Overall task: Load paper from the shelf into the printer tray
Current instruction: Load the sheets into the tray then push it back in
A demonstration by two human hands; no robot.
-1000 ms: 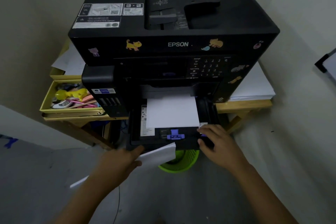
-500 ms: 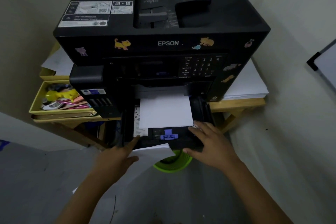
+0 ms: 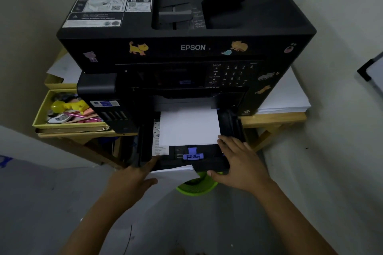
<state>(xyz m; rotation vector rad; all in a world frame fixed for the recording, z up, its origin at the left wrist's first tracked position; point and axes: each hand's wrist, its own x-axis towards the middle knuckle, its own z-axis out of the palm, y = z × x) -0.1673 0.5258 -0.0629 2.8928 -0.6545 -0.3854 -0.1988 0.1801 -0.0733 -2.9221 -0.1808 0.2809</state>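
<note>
Printer [image 3: 186, 33] on bench [image 3: 275, 117]; open tray [image 3: 231, 124] at front holding paper [image 3: 188, 126]; paper stack [image 3: 288, 97] right, box [image 3: 41, 119] left, basket [image 3: 196, 189] below.

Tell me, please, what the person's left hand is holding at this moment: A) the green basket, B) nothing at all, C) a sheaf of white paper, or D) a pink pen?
C: the left hand grips a sheaf of white paper just in front of the pulled-out printer tray, while the right hand rests on the tray's front right corner.
</note>
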